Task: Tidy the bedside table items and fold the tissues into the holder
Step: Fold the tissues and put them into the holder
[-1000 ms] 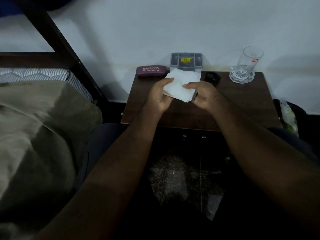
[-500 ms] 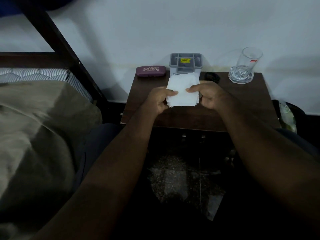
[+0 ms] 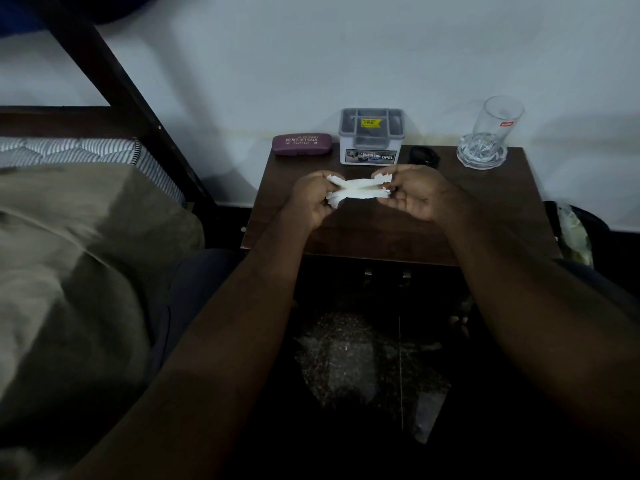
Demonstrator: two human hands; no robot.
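Above the middle of the bench (image 3: 381, 237), the left hand (image 3: 309, 201) and right hand (image 3: 412, 194) each pinch one end of the white tissue (image 3: 358, 191) in a closed grip, holding it folded just before the grey holder (image 3: 371, 136).

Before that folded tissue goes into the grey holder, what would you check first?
1. Both ends gripped: left hand and right hand pinch the tissue: ok.
2. Fold neat: edges ragged and crossed: not ok.
3. Holder upright, top open: ok.
4. Room in the holder's slots: cannot tell.
5. Path clear: glasses case and glass stand off to the sides: ok.
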